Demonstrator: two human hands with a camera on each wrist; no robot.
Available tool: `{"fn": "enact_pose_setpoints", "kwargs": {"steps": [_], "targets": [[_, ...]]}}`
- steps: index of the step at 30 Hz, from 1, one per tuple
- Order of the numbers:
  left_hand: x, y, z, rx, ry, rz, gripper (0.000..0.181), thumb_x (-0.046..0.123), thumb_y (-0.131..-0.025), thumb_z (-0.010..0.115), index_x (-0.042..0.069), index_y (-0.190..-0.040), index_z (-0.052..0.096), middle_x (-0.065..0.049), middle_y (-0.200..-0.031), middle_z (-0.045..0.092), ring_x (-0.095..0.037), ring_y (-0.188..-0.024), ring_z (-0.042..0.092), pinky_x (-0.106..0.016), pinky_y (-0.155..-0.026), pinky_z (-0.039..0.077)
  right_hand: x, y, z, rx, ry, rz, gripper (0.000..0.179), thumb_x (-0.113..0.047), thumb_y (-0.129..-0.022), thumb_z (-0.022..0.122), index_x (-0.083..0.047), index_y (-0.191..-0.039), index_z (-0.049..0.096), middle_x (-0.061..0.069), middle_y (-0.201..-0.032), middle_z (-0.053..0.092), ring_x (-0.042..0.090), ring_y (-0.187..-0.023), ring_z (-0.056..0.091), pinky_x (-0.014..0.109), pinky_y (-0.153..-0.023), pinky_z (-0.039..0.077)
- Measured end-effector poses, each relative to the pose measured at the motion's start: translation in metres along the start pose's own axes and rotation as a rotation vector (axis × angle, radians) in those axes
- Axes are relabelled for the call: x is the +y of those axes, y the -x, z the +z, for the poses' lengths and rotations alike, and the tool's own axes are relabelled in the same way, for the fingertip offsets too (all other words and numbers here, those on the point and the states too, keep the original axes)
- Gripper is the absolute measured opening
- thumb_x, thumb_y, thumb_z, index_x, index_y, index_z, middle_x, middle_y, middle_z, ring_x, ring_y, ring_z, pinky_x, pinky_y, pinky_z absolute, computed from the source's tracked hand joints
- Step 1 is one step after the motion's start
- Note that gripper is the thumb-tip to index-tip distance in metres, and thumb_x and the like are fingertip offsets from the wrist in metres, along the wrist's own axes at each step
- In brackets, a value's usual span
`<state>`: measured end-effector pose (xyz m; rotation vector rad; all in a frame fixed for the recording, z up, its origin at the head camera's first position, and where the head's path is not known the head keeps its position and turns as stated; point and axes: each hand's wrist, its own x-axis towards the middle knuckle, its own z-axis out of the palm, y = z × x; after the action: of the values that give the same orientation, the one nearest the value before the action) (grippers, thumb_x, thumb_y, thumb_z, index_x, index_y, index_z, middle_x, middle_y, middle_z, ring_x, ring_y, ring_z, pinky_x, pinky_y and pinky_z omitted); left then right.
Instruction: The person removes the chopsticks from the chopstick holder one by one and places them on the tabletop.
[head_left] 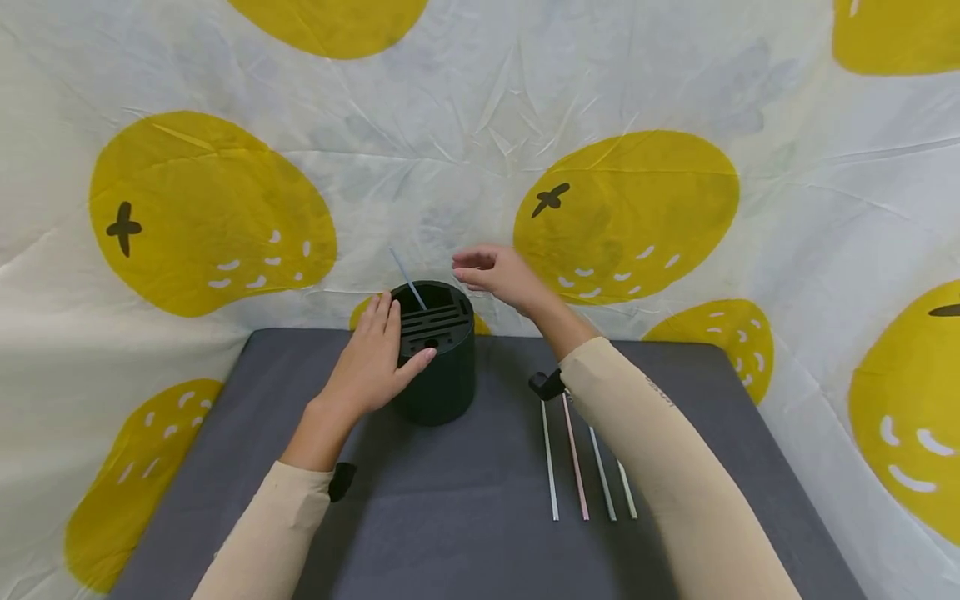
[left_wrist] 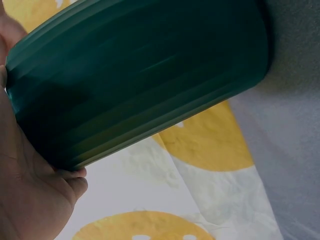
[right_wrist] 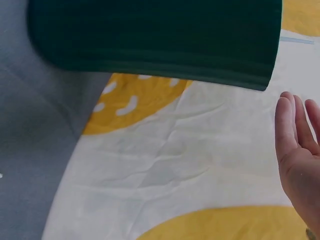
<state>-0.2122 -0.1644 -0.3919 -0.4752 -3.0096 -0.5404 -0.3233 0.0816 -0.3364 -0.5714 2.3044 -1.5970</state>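
A dark green round holder (head_left: 438, 387) with a slotted, holed black top (head_left: 435, 327) stands upright near the table's back edge. From its open rear part a thin light-blue stick (head_left: 407, 277) leans up to the left. My left hand (head_left: 367, 354) rests against the holder's left rim, fingers straight and thumb stretched over the front edge. Just beyond the rim on the right, my right hand (head_left: 498, 275) hovers with loosely bent fingers and nothing visible in them. The right wrist view has those fingers (right_wrist: 286, 125) apart from the holder (right_wrist: 160, 40), the stick (right_wrist: 297, 39) past its rim.
Several thin sticks lie roughly side by side on the grey table (head_left: 465, 517), right of the holder: a white one (head_left: 550, 467), a pink one (head_left: 576, 467) and others partly under my right forearm. A cloth with yellow fruit prints (head_left: 450, 125) hangs behind the table.
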Motion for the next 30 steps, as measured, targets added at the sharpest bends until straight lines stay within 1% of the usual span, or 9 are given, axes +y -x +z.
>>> {"fn": "enact_pose_setpoints", "kwargs": {"steps": [2, 9, 12, 15, 17, 23, 27, 30], "targets": [[0.0, 0.001, 0.0, 0.0, 0.0, 0.001, 0.107, 0.079, -0.098, 0.033, -0.002, -0.165, 0.008, -0.018, -0.174, -0.005, -0.038, -0.161, -0.003, -0.058, -0.128, 0.014, -0.006, -0.006, 0.005, -0.012, 0.004, 0.001, 0.047, -0.021, -0.103, 0.067, -0.002, -0.145, 0.058, 0.017, -0.144, 0.061, 0.028, -0.129, 0.062, 0.041, -0.107, 0.053], [0.0, 0.002, 0.0, -0.004, 0.006, 0.001, 0.107, 0.078, -0.098, 0.034, -0.001, -0.165, 0.008, -0.017, -0.174, -0.005, -0.037, -0.161, -0.004, -0.059, -0.128, 0.014, -0.019, -0.024, 0.017, -0.033, 0.119, 0.001, 0.049, -0.025, -0.103, 0.067, -0.008, -0.147, 0.059, 0.007, -0.142, 0.064, 0.022, -0.13, 0.061, 0.037, -0.11, 0.051], [0.0, 0.001, 0.0, 0.003, 0.004, 0.004, 0.107, 0.079, -0.098, 0.034, -0.001, -0.165, 0.008, -0.017, -0.174, -0.005, -0.038, -0.161, -0.001, -0.059, -0.128, 0.015, -0.022, -0.031, 0.022, -0.044, 0.12, 0.008, 0.049, -0.024, -0.102, 0.068, -0.007, -0.147, 0.058, 0.008, -0.141, 0.065, 0.022, -0.128, 0.062, 0.037, -0.109, 0.052], [0.0, 0.0, 0.001, 0.014, 0.0, 0.01, 0.107, 0.079, -0.098, 0.033, -0.002, -0.165, 0.01, -0.017, -0.174, -0.003, -0.039, -0.161, 0.001, -0.058, -0.128, 0.016, -0.025, -0.035, 0.028, -0.054, 0.107, 0.029, 0.048, -0.02, -0.101, 0.069, -0.004, -0.146, 0.059, 0.011, -0.139, 0.065, 0.025, -0.124, 0.065, 0.037, -0.105, 0.054], [0.001, 0.0, 0.002, 0.017, -0.002, 0.016, 0.107, 0.079, -0.099, 0.033, -0.003, -0.164, 0.01, -0.018, -0.174, -0.002, -0.039, -0.161, 0.001, -0.058, -0.128, 0.015, -0.026, -0.037, 0.032, -0.059, 0.119, 0.04, 0.046, -0.017, -0.102, 0.068, -0.003, -0.144, 0.06, 0.013, -0.138, 0.065, 0.026, -0.121, 0.066, 0.036, -0.104, 0.055], [0.003, -0.001, 0.003, 0.018, -0.004, 0.02, 0.107, 0.079, -0.099, 0.032, -0.003, -0.164, 0.011, -0.018, -0.174, -0.002, -0.037, -0.161, -0.001, -0.057, -0.129, 0.014, -0.026, -0.046, 0.039, -0.058, 0.238, 0.052, 0.042, -0.017, -0.102, 0.068, -0.005, -0.141, 0.063, 0.011, -0.136, 0.067, 0.025, -0.12, 0.066, 0.035, -0.102, 0.056], [0.004, -0.001, 0.003, 0.018, -0.002, 0.027, 0.106, 0.078, -0.099, 0.032, -0.003, -0.164, 0.011, -0.018, -0.174, -0.002, -0.037, -0.161, -0.002, -0.057, -0.129, 0.014, -0.025, -0.05, 0.042, -0.054, 0.313, 0.038, 0.038, -0.018, -0.101, 0.069, -0.007, -0.137, 0.067, 0.01, -0.133, 0.069, 0.024, -0.121, 0.065, 0.036, -0.103, 0.054], [0.004, -0.001, 0.003, 0.014, -0.005, 0.03, 0.106, 0.078, -0.099, 0.032, -0.003, -0.164, 0.01, -0.018, -0.174, -0.003, -0.037, -0.161, -0.002, -0.057, -0.129, 0.013, -0.024, -0.052, 0.045, -0.052, 0.348, 0.03, 0.034, -0.018, -0.101, 0.069, -0.008, -0.134, 0.07, 0.01, -0.131, 0.07, 0.024, -0.121, 0.065, 0.037, -0.103, 0.054]]}}
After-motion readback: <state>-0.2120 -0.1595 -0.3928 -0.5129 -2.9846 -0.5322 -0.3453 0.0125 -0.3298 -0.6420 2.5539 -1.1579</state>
